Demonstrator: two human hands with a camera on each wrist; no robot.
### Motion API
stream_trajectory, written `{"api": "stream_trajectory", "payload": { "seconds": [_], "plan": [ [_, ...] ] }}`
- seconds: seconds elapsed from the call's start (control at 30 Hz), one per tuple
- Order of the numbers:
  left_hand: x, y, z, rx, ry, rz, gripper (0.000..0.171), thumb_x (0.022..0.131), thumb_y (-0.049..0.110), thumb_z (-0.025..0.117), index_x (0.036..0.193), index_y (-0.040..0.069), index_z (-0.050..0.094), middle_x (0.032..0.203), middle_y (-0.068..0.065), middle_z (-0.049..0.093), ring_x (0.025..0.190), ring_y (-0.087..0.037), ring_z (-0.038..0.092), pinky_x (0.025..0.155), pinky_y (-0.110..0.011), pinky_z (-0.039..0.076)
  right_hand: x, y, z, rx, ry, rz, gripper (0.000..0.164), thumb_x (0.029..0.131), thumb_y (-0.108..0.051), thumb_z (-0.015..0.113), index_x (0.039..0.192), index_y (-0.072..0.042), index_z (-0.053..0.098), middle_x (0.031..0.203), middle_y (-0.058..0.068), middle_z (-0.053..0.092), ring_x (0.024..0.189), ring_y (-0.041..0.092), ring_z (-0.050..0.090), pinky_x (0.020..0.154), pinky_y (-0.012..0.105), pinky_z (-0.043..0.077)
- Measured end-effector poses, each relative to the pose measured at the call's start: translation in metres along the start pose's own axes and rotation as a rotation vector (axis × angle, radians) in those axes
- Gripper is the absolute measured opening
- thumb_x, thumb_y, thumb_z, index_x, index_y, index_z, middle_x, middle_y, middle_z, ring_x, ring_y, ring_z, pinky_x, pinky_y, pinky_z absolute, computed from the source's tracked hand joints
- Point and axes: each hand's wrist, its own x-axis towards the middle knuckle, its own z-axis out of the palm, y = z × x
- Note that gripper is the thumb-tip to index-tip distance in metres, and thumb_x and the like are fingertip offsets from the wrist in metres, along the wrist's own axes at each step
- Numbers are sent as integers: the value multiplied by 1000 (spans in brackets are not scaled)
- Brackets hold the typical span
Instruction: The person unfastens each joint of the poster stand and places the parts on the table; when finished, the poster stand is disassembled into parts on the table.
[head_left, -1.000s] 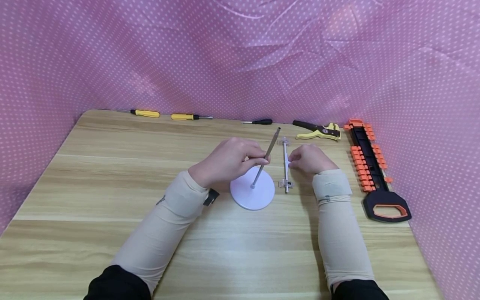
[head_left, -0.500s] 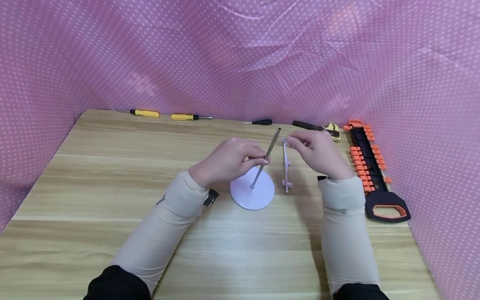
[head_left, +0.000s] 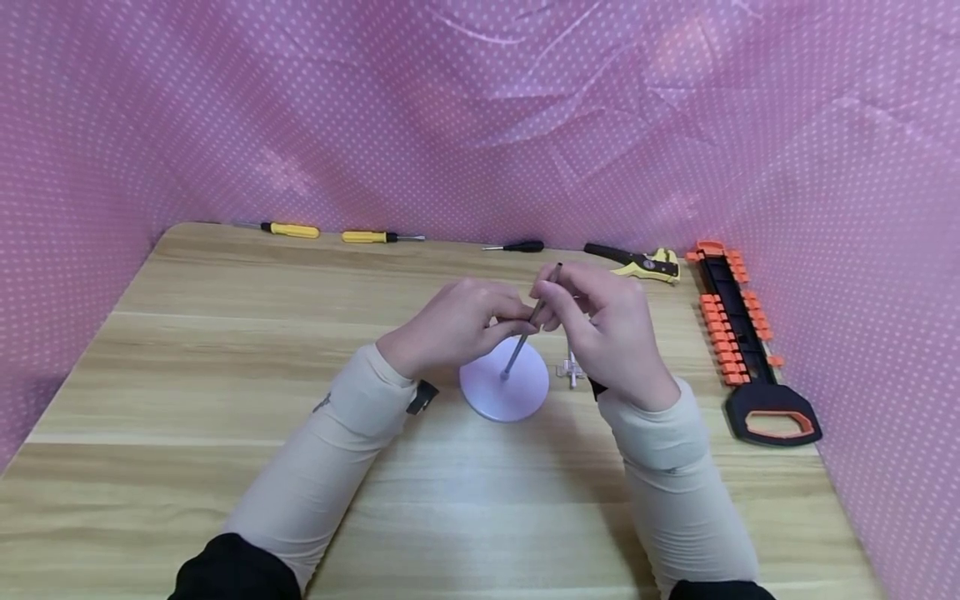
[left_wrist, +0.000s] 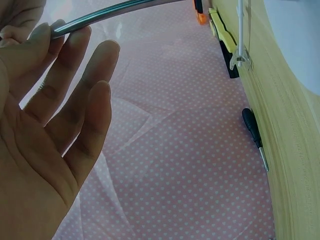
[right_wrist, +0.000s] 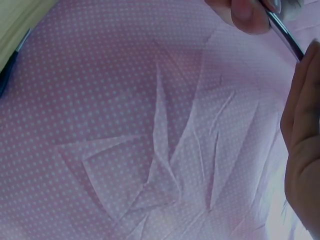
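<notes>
A thin metal rod (head_left: 517, 353) rises, tilted, from a round white base (head_left: 491, 398) at the middle of the table. My left hand (head_left: 468, 325) pinches the rod partway up between thumb and fingers; in the left wrist view its other fingers (left_wrist: 102, 57) are spread apart. At the rod's upper end, my right hand (head_left: 611, 329) has thumb and fingertips around the metal. The right wrist view shows both hands along the rod (right_wrist: 286, 34). Beneath the right hand lies a slim white bar with clear clips (head_left: 572, 371), mostly covered in the head view.
Along the back edge lie two yellow screwdrivers (head_left: 294, 230), a small black screwdriver (head_left: 523, 247) and a yellow-black wire stripper (head_left: 651, 267). An orange-and-black rack with a handle (head_left: 774, 417) lines the right edge. Pink dotted cloth (head_left: 480, 125) hangs around the table.
My right hand has left the white bar, lifted and moved left to the top of the rod. The left hand keeps its place on the rod.
</notes>
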Motion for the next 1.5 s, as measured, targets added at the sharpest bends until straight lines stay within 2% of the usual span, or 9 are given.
{"api": "stream_trajectory", "payload": {
  "seconds": [0.23,0.37,0.5,0.57,0.77,0.93,1.13,1.37,1.5],
  "plan": [
    [1,0,1,19,-32,-15,16,100,28,77,110,19,84,99,8,77,82,-8,66,74,-28,53,1,-1,-2,25,-51,34,11,102,5,64,96,4,73,80,8,76,68,10,71,66,21,59],
    [1,-3,6,67,-158,-76,32,93,39,83,117,18,80,108,4,76,96,-13,70,84,-33,56,0,-1,-2,31,-59,54,10,103,2,65,97,4,72,81,7,76,68,10,72,65,22,60],
    [-1,-9,18,69,-344,-203,72,86,48,88,147,18,64,129,-1,66,108,-16,63,91,-39,55,0,-1,-1,23,-53,64,10,104,0,65,97,3,72,81,6,76,68,9,71,65,22,59],
    [-2,-13,26,69,-413,-255,86,82,49,91,154,17,56,135,-2,60,110,-16,59,91,-39,54,-1,0,-1,22,-51,64,10,104,0,65,97,3,73,82,7,76,68,9,71,65,22,59],
    [-4,-20,49,110,-509,-286,101,74,45,97,158,15,50,144,-3,56,123,-20,56,101,-38,52,-2,1,-1,32,-48,63,11,104,0,65,96,2,73,86,7,77,68,11,72,64,23,60],
    [-7,-21,55,166,-595,-306,116,68,44,100,164,13,41,156,-5,51,138,-26,50,114,-44,46,-1,2,0,50,-60,52,11,104,0,65,97,2,73,86,6,77,69,12,72,65,24,60],
    [-10,-25,56,234,-649,-327,111,65,39,103,159,16,49,167,-5,40,150,-29,39,120,-48,41,0,1,0,45,-65,47,10,103,0,65,97,1,73,85,5,77,68,13,71,64,24,60],
    [-10,-28,57,238,-652,-335,116,63,38,104,161,18,46,167,-4,40,148,-29,39,119,-51,41,-1,1,0,22,-64,52,7,101,0,69,97,0,74,84,5,76,69,12,71,66,23,60],
    [-9,-28,58,237,-648,-336,115,63,37,104,160,18,47,166,-4,41,148,-29,39,118,-51,42,-4,6,-2,-72,-79,28,6,99,-4,74,93,-4,77,88,3,78,77,12,74,75,25,62]
  ]
}}
